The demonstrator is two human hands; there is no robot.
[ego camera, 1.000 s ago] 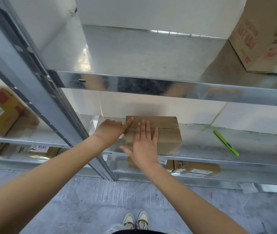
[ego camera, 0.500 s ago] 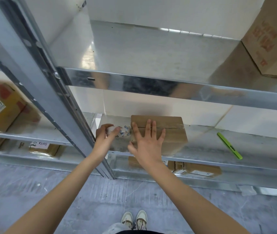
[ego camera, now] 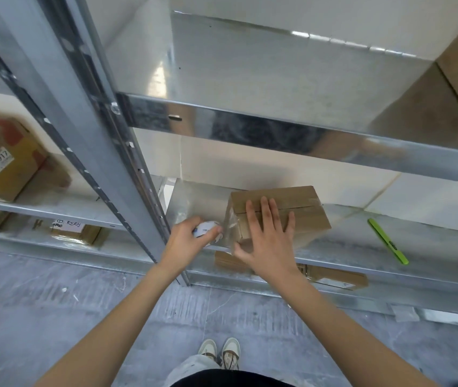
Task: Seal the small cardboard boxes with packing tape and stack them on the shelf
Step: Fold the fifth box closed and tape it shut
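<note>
Stood near the front edge of the galvanised steel shelf (ego camera: pixel 347 247): small brown cardboard box (ego camera: pixel 303 216), just right of centre. Pressed flat on its top, fingers straight and spread, thumb against the near-left corner: right hand (ego camera: pixel 268 241). At nine o'clock from the box, curled around a white-cored roll of clear packing tape (ego camera: pixel 207 229): left hand (ego camera: pixel 186 243), clear strip stretched to the box's left side. Lay at three o'clock, well apart: bright green utility knife (ego camera: pixel 387 241).
</note>
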